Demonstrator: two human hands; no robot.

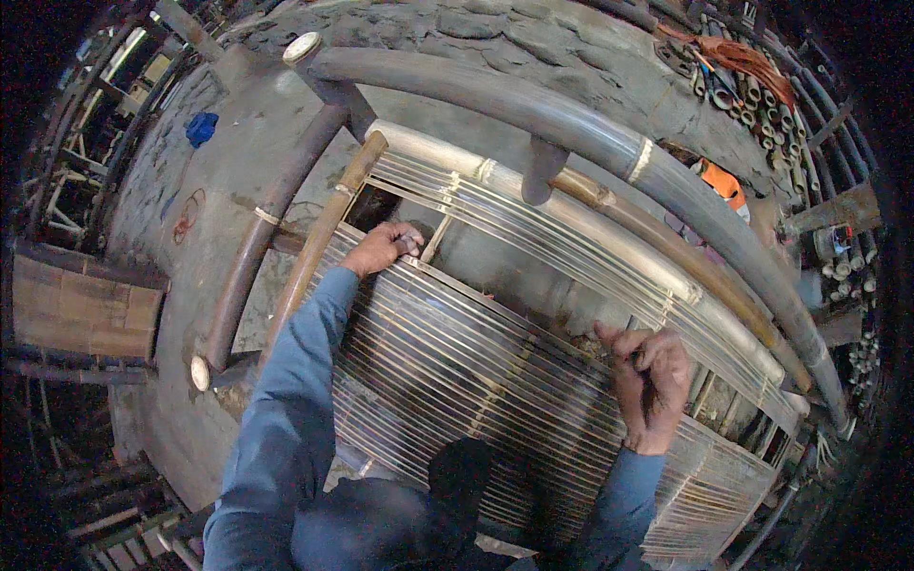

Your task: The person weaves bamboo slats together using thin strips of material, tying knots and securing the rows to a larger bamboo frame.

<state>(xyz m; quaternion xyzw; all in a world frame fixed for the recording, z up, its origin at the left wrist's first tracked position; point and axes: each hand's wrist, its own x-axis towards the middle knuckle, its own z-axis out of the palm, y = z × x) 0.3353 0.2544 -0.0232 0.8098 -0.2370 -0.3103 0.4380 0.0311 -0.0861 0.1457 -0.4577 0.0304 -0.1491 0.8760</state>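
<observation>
A large bamboo seat frame lies before me, its bed made of many thin bamboo slats (457, 357) side by side, tied by pale cross bindings. A wide gap splits the slats into a near group and a narrower far group (571, 249). At the gap's left end my left hand (384, 249) is closed, its fingertips pinching the end of the edge slat (505, 309) of the near group. My right hand (652, 385) is raised over the gap's right part, fingers curled together; what they hold, if anything, is hidden.
Thick dark bamboo rails (457, 81) curve around the far side and left. Bundled bamboo poles (762, 109) lie at the far right beside an orange cloth (722, 184). A blue cloth (201, 129) lies on the concrete floor. A slatted bamboo bench (86, 309) stands at left.
</observation>
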